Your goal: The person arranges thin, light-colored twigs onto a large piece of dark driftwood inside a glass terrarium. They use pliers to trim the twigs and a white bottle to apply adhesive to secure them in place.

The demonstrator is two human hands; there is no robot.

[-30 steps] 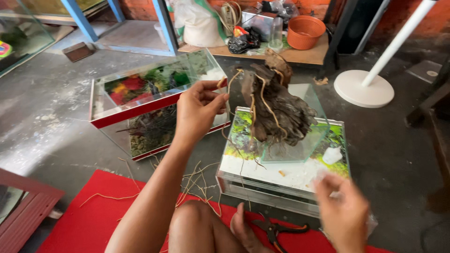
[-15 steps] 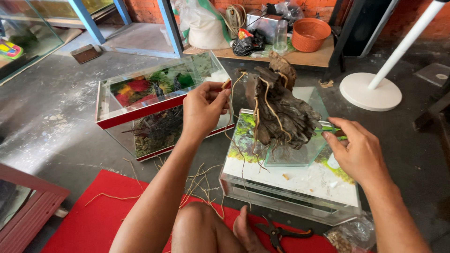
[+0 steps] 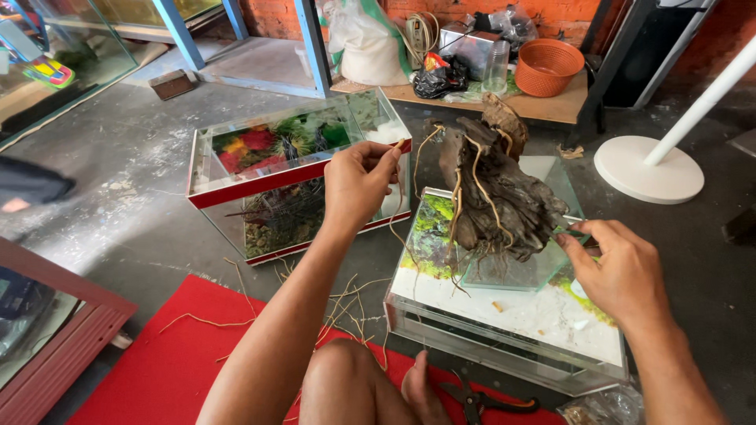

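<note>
Pinched in left hand [image 3: 358,185]: root strand [image 3: 395,206], beside driftwood [image 3: 492,193].

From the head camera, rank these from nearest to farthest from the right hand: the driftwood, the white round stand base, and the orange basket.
Measured from the right hand:
1. Driftwood, just left of the fingertips, atop the glass tank.
2. White round stand base, on the floor beyond the hand.
3. Orange basket, on the low wooden board at the back.

head view, looking down (close), forward
</note>
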